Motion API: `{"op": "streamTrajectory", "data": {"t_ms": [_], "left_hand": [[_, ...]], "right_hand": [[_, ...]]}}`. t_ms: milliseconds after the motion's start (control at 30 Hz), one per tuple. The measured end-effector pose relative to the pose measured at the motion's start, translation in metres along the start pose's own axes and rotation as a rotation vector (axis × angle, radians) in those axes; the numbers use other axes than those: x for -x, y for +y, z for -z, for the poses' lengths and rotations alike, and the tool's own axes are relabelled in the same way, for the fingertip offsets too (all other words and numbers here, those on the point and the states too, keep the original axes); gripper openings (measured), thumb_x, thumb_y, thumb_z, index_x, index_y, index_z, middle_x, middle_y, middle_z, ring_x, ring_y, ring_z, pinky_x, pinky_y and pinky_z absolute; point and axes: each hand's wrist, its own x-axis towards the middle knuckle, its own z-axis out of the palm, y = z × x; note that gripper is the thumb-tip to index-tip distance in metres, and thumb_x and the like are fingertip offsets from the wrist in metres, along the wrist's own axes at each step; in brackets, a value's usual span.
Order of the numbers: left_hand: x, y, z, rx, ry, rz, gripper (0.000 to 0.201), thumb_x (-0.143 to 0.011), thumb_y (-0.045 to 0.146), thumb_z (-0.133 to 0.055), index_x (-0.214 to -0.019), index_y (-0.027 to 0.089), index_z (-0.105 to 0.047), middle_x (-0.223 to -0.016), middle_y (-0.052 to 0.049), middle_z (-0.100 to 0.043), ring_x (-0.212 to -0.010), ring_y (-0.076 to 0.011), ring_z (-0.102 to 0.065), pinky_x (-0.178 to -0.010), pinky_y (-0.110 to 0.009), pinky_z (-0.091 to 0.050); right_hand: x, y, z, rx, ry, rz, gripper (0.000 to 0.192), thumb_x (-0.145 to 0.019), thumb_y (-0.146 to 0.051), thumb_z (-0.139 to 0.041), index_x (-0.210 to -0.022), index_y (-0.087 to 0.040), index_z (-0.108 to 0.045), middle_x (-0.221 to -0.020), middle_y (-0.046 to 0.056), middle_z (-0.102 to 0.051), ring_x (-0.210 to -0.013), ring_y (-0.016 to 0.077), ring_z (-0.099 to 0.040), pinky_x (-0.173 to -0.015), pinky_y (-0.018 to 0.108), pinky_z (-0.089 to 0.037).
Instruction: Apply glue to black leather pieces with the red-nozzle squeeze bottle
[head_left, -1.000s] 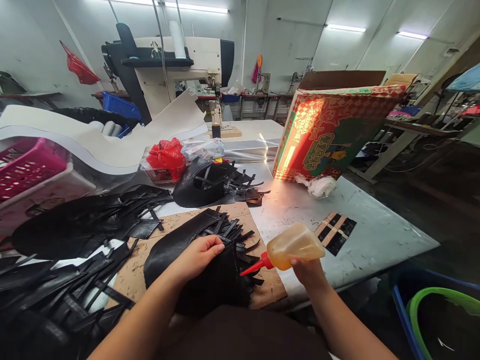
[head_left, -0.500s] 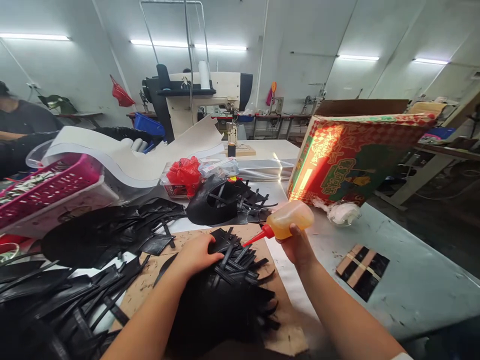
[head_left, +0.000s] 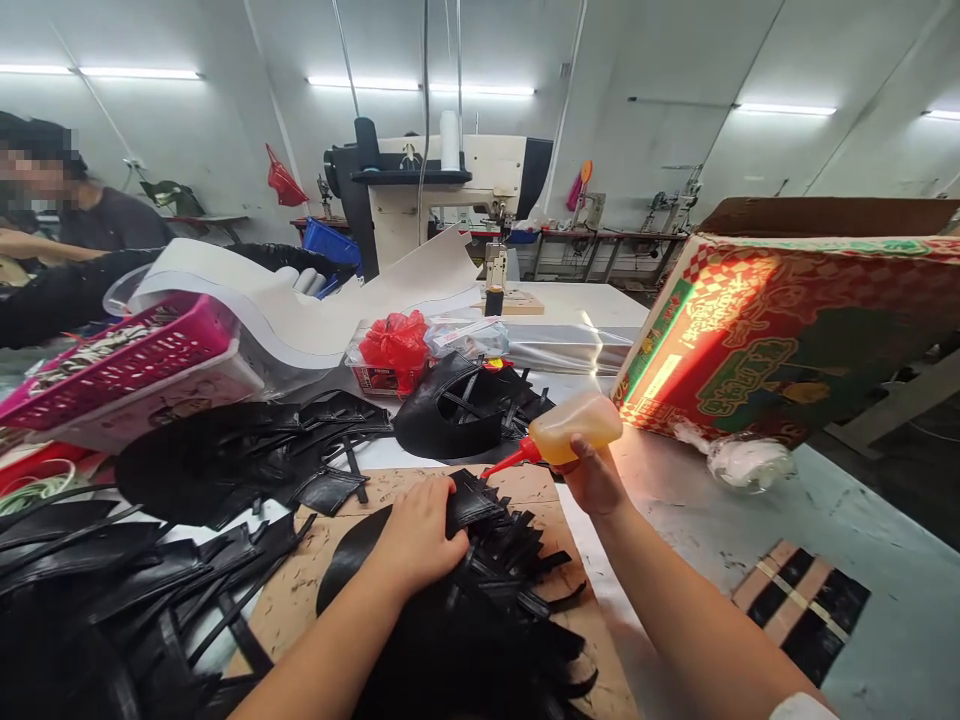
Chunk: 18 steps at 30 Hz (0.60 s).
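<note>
Since a second ago the right hand [head_left: 592,478] has carried the glue bottle [head_left: 574,428] up and away from the body, so its red nozzle [head_left: 506,462] now points down at the strap ends just beyond the left hand [head_left: 424,535], and the view has swung left enough to show a person in a dark sleeve [head_left: 67,290] at the far left.

Largest first: the grey worktable [head_left: 862,520] runs out to the right of the right hand; the printed cardboard box [head_left: 787,330] stands tilted just beyond that hand, with a crumpled clear bag [head_left: 746,462] at its foot; the sewing machine [head_left: 450,190] sits well beyond both hands; a pink basket [head_left: 127,350] lies far to the left; loose black strips [head_left: 225,470] spread left of the left hand.

Under both hands lies a brown cardboard sheet [head_left: 300,590], seemingly there to keep glue off the table; on it rests the black strapped piece [head_left: 487,590]; the left hand lies flat on it, fingers curled over one strap, pinning it steady for the nozzle; the right hand is wrapped round the bottle, tipped nozzle-down.
</note>
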Motion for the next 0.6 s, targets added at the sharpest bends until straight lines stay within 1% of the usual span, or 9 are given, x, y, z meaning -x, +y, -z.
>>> {"op": "streamTrajectory", "data": {"t_ms": [100,200,300,400,600], "left_hand": [[0.001,-0.002,-0.003,0.022,0.116,-0.072,0.031,-0.065,0.019,-0.050,-0.096,0.019,-0.048,-0.105,-0.010,-0.055,-0.099,-0.0257,-0.052,-0.087,-0.039,-0.041],[0.003,-0.003,-0.006,0.003,0.202,-0.117,0.030,-0.062,0.016,-0.051,-0.091,0.020,-0.048,-0.110,-0.010,-0.053,-0.101,-0.0272,-0.050,-0.088,-0.041,-0.041],[0.003,-0.003,-0.007,-0.017,0.216,-0.139,0.032,-0.061,0.015,-0.052,-0.092,0.020,-0.049,-0.115,-0.011,-0.051,-0.105,-0.0288,-0.049,-0.089,-0.042,-0.040],[0.004,-0.002,-0.006,-0.036,0.208,-0.137,0.031,-0.061,0.016,-0.053,-0.092,0.021,-0.050,-0.115,-0.011,-0.051,-0.105,-0.0296,-0.049,-0.090,-0.043,-0.040],[0.004,0.000,-0.005,-0.051,0.215,-0.132,0.031,-0.061,0.016,-0.053,-0.092,0.021,-0.050,-0.116,-0.010,-0.051,-0.106,-0.0288,-0.049,-0.091,-0.042,-0.039]], "right_hand": [[-0.007,0.000,0.000,0.053,-0.022,-0.021,0.061,-0.044,-0.046,-0.084,-0.091,-0.021,-0.054,-0.067,-0.001,-0.058,-0.053,0.0163,-0.055,-0.036,0.022,-0.041],[-0.012,0.002,-0.003,0.099,-0.049,-0.026,0.062,-0.044,-0.040,-0.085,-0.093,-0.021,-0.053,-0.068,-0.002,-0.059,-0.056,0.0180,-0.057,-0.037,0.023,-0.044],[-0.016,0.004,-0.007,0.124,-0.066,-0.018,0.066,-0.045,-0.038,-0.084,-0.101,-0.022,-0.052,-0.071,-0.002,-0.060,-0.059,0.0184,-0.059,-0.037,0.022,-0.045],[-0.018,0.005,-0.011,0.140,-0.075,-0.010,0.072,-0.045,-0.037,-0.084,-0.107,-0.023,-0.050,-0.070,-0.003,-0.060,-0.057,0.0175,-0.058,-0.036,0.021,-0.045],[-0.019,0.007,-0.011,0.162,-0.101,0.005,0.074,-0.047,-0.035,-0.083,-0.111,-0.022,-0.049,-0.069,-0.003,-0.060,-0.056,0.0181,-0.059,-0.037,0.022,-0.046]]}}
